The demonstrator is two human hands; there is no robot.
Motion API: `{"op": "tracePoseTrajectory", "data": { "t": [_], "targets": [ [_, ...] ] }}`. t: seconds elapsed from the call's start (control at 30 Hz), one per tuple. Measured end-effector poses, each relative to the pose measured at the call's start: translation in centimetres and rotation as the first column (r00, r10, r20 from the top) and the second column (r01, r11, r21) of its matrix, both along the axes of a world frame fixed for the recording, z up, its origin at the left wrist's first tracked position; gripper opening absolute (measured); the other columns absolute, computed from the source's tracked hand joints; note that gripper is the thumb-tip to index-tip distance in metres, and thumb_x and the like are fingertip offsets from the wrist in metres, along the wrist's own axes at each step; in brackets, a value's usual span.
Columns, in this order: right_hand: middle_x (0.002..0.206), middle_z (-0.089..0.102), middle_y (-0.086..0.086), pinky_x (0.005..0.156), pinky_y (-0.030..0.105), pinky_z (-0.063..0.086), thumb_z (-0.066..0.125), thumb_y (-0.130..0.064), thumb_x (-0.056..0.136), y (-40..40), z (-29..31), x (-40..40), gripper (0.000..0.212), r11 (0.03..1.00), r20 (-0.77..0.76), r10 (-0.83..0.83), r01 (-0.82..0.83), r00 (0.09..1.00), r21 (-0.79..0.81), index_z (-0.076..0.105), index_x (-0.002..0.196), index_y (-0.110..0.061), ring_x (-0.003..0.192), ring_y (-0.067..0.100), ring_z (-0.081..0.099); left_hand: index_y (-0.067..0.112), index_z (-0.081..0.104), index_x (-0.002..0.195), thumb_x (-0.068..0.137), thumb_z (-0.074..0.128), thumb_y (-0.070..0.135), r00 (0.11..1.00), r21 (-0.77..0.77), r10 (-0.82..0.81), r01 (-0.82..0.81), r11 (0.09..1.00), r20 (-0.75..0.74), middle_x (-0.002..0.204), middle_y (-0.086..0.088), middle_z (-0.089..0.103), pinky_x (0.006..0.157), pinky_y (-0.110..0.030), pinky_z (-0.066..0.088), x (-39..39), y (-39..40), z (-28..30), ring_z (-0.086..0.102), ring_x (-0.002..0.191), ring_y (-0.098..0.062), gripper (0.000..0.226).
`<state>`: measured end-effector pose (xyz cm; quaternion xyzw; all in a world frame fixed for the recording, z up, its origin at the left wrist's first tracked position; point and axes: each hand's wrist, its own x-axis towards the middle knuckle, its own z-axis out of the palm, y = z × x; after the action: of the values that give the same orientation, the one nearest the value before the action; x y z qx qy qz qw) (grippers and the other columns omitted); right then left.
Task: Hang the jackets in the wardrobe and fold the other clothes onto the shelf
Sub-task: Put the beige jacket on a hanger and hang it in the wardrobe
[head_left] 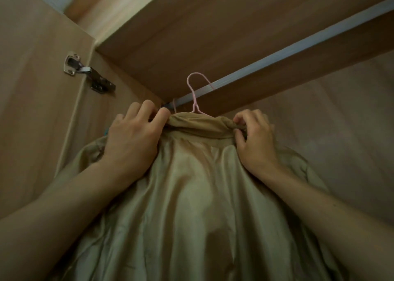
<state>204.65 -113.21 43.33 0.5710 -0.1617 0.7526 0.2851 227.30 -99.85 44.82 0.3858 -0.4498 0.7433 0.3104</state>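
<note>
Wardrobe (213, 35): wooden panels all around; metal rail (277, 56) runs from near left up to far right.
Jacket (191, 195): beige, hanging lengthwise downward, collar uppermost just below the rail.
Left hand (132, 135): grip pinching the collar's left end.
Right hand (255, 138): grip pinching the collar's right end.
Hanger (194, 101): pink, hook up beside the rail.
Hinge (85, 71): metal, on the left door.

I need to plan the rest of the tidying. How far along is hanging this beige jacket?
Done: the beige jacket sits on the pink hanger, whose hook is over the rail. In hand: the left hand and right hand pinch the collar at either end, apparently straightening it. Left: letting go; no other clothes or folding are in view.
</note>
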Motion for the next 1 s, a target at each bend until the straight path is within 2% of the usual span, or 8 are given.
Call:
{"op": "tracePoseTrajectory", "data": {
  "t": [0.13, 0.4, 0.63, 0.73, 0.83, 0.9, 0.97, 1.0],
  "targets": [
    [0.100, 0.050, -0.004, 0.082, 0.042, 0.039, 0.060, -0.011, 0.087, -3.0, 4.1, 1.8, 0.018, 0.999, -0.014, 0.043, -0.043, 0.999, 0.012, 0.054, 0.097, -0.024, 0.097, 0.020, 0.048, 0.012, 0.054, 0.113, 0.087, 0.056, 0.015, 0.997, -0.017, 0.078, -0.079, 0.997, -0.006, 0.102, -0.016, 0.050, 0.058, -0.039, 0.039, 0.6, -1.6, 3.8, 0.048, 0.085, -0.035, 0.026],
    [0.107, 0.053, 0.001, 0.086, 0.042, 0.040, 0.058, -0.011, 0.089, -8.1, 12.1, 4.4, 0.016, 0.995, 0.012, 0.084, -0.085, 0.996, 0.054, 0.052, 0.100, -0.022, 0.103, 0.024, 0.048, 0.013, 0.050, 0.114, 0.087, 0.053, 0.017, 0.975, -0.045, 0.222, -0.221, 0.974, 0.013, 0.102, -0.017, 0.049, 0.059, -0.039, 0.031, 0.5, -4.9, 11.4, 0.049, 0.089, -0.038, 0.028],
    [0.107, 0.057, 0.008, 0.082, 0.041, 0.047, 0.053, -0.005, 0.089, -14.3, 11.6, 8.3, 0.020, 0.958, -0.027, 0.138, -0.127, 0.990, 0.256, 0.056, 0.104, -0.019, 0.099, 0.029, 0.055, 0.015, 0.053, 0.119, 0.089, 0.045, 0.021, 0.967, 0.069, 0.256, -0.254, 0.965, -0.019, 0.108, -0.014, 0.054, 0.065, -0.043, 0.041, 2.1, -10.0, 10.7, 0.052, 0.095, -0.038, 0.031],
    [0.113, 0.056, 0.013, 0.088, 0.041, 0.046, 0.052, -0.005, 0.090, -16.8, 9.2, 10.0, 0.024, 0.934, -0.051, 0.160, -0.135, 0.986, 0.330, 0.055, 0.111, -0.015, 0.106, 0.033, 0.053, 0.012, 0.057, 0.114, 0.087, 0.045, 0.018, 0.956, 0.091, 0.293, -0.293, 0.952, 0.021, 0.105, -0.015, 0.057, 0.067, -0.045, 0.042, 2.4, -11.2, 8.9, 0.053, 0.092, -0.037, 0.030],
    [0.121, 0.051, 0.012, 0.097, 0.044, 0.042, 0.055, -0.029, 0.093, -17.5, 6.6, 11.1, 0.036, 0.934, -0.084, 0.225, -0.190, 0.971, 0.303, 0.051, 0.126, -0.015, 0.115, 0.033, 0.046, 0.010, 0.057, 0.110, 0.091, 0.046, 0.023, 0.944, 0.074, 0.329, -0.327, 0.942, -0.009, 0.109, -0.016, 0.058, 0.075, -0.048, 0.044, 2.3, -11.1, 6.7, 0.050, 0.096, -0.036, 0.026],
    [0.138, 0.041, 0.011, 0.105, 0.046, 0.037, 0.044, -0.061, 0.089, -16.6, 5.4, 11.5, 0.068, 0.893, -0.157, 0.306, -0.226, 0.939, 0.389, 0.038, 0.143, -0.020, 0.127, 0.030, 0.039, 0.015, 0.054, 0.123, 0.095, 0.039, 0.048, 0.928, 0.142, 0.373, -0.366, 0.920, -0.023, 0.128, -0.015, 0.054, 0.093, -0.052, 0.038, 2.0, -10.5, 5.1, 0.047, 0.116, -0.036, 0.046],
    [0.158, 0.018, 0.005, 0.114, 0.052, 0.028, 0.032, -0.080, 0.076, -15.8, 4.1, 12.0, 0.094, 0.849, -0.244, 0.378, -0.229, 0.893, 0.477, 0.014, 0.154, -0.032, 0.142, 0.029, 0.022, 0.030, 0.036, 0.145, 0.087, 0.026, 0.075, 0.911, 0.292, 0.412, -0.402, 0.868, 0.032, 0.155, -0.017, 0.031, 0.111, -0.065, 0.017, 1.4, -9.8, 3.0, 0.024, 0.143, -0.041, 0.074],
    [0.163, 0.004, 0.002, 0.117, 0.055, 0.021, 0.029, -0.086, 0.070, -15.7, 3.4, 12.3, 0.100, 0.836, -0.286, 0.401, -0.220, 0.870, 0.503, 0.002, 0.154, -0.040, 0.148, 0.028, 0.011, 0.039, 0.022, 0.151, 0.082, 0.022, 0.084, 0.890, 0.362, 0.450, -0.443, 0.820, 0.072, 0.163, -0.016, 0.013, 0.112, -0.071, 0.003, 1.4, -9.6, 2.1, 0.007, 0.149, -0.042, 0.082]
  ]
}}
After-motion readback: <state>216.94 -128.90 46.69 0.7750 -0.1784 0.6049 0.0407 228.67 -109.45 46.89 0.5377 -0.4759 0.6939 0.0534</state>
